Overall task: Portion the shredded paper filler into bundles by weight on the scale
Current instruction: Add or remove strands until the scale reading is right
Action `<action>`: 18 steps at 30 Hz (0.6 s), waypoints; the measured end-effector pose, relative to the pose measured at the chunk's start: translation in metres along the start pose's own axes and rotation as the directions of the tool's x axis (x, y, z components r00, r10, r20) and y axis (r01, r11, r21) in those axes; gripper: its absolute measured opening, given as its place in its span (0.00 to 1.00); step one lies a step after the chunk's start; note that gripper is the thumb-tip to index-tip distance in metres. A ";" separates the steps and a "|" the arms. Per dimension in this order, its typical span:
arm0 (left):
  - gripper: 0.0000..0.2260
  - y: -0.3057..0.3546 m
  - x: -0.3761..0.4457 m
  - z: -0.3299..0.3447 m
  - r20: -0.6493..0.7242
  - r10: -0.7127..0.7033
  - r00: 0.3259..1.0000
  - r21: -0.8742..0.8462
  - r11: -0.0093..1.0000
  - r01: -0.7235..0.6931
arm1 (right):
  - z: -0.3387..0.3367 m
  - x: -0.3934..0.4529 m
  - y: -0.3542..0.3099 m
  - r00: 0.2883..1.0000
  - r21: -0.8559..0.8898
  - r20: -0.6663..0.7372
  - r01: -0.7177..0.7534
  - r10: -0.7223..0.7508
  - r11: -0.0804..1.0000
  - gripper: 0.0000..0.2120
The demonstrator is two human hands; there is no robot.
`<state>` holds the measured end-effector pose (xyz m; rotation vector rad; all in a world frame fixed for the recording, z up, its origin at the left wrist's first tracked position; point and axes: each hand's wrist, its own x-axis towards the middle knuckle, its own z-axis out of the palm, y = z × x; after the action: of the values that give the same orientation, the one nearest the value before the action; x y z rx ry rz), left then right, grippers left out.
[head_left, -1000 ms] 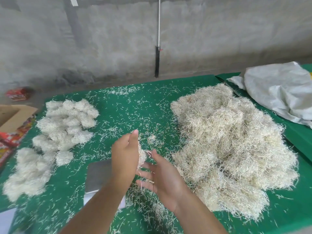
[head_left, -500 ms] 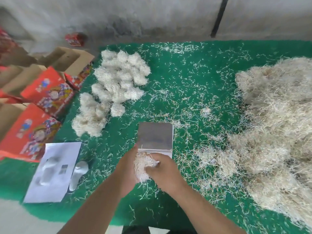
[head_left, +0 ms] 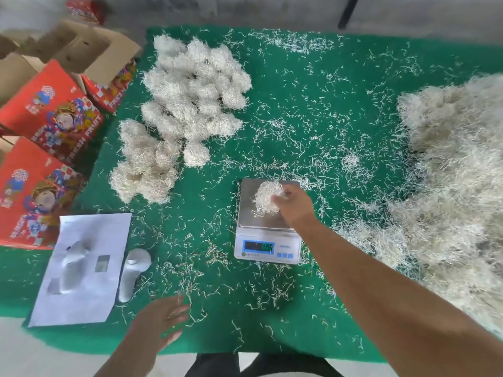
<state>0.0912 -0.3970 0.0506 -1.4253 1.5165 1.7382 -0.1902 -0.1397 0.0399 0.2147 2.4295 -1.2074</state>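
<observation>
Evidently for weighing, the right hand (head_left: 292, 204) sets a bundle (head_left: 268, 197) on the scale (head_left: 268, 221), fingers curled on it, while the left hand (head_left: 160, 321) hovers open-fingered above the table (head_left: 299, 118).

Your scale (head_left: 268, 227) display digits blurred, unreadable. Your left hand (head_left: 160, 322) motion-blurred. Loose filler pile (head_left: 457, 186) cut off at right edge. Your right hand (head_left: 292, 205) hides part of bundle (head_left: 265, 198).

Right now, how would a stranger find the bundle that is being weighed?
Find the green table, then the small white scale near its front middle. The bundle lies alone on its steel plate under the right hand, unlike those heaped far left.
</observation>
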 end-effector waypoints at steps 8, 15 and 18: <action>0.09 -0.007 0.036 -0.046 0.011 -0.017 1.000 0.133 0.991 0.015 | -0.024 -0.035 0.027 0.965 0.177 -0.192 -0.146 0.179 0.973 0.24; 0.08 0.022 0.046 -0.020 0.158 0.083 0.984 0.319 0.939 -0.131 | -0.051 -0.093 0.067 0.940 0.193 -0.242 -0.196 0.240 0.961 0.17; 0.09 0.036 0.045 -0.006 0.202 0.104 0.974 0.347 0.922 -0.170 | -0.053 -0.106 0.074 0.939 0.201 -0.228 -0.214 0.258 0.956 0.15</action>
<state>0.0465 -0.4269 0.0290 -0.9706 1.7590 1.5125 -0.0866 -0.0477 0.0603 0.7339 2.4158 -1.3492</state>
